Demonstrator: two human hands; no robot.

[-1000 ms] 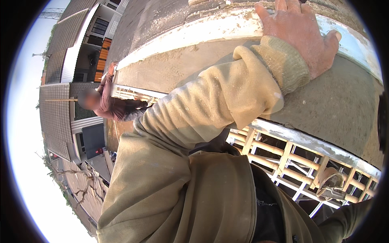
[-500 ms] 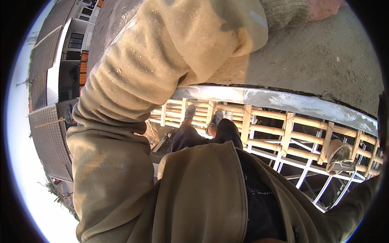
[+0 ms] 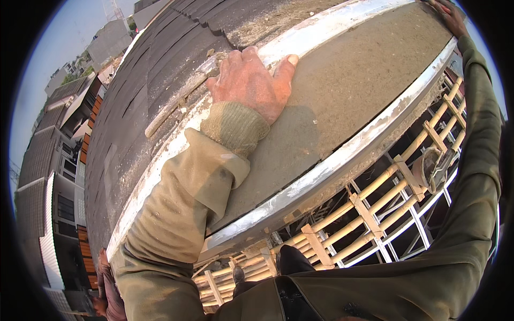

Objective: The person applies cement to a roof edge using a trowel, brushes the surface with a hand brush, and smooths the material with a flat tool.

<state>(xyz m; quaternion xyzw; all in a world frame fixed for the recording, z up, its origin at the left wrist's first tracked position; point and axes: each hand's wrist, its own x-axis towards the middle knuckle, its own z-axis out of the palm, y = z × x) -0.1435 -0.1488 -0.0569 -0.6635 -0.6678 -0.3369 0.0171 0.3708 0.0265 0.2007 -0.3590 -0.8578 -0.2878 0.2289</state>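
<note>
My left hand is on the far white-smeared edge strip of a band of wet grey mortar. Its fingers bend over the strip, their tips hidden, while the thumb stands out toward the mortar. At the far right, my right hand reaches the end of the band, fingers bent; what they grip is unclear at the picture's rim. Along the near side of the mortar runs a second pale strip, apart from both hands.
Beyond the far strip slope dark roof tiles with a thin stick and crumbs on them. Below stands bamboo scaffolding with a dirty bucket and metal framing. Another person is at the lower left, near neighbouring houses.
The view has swung up and across the mortar. My left hand, mostly beyond the top edge before, now shows on the far strip; my right hand has come into view.
</note>
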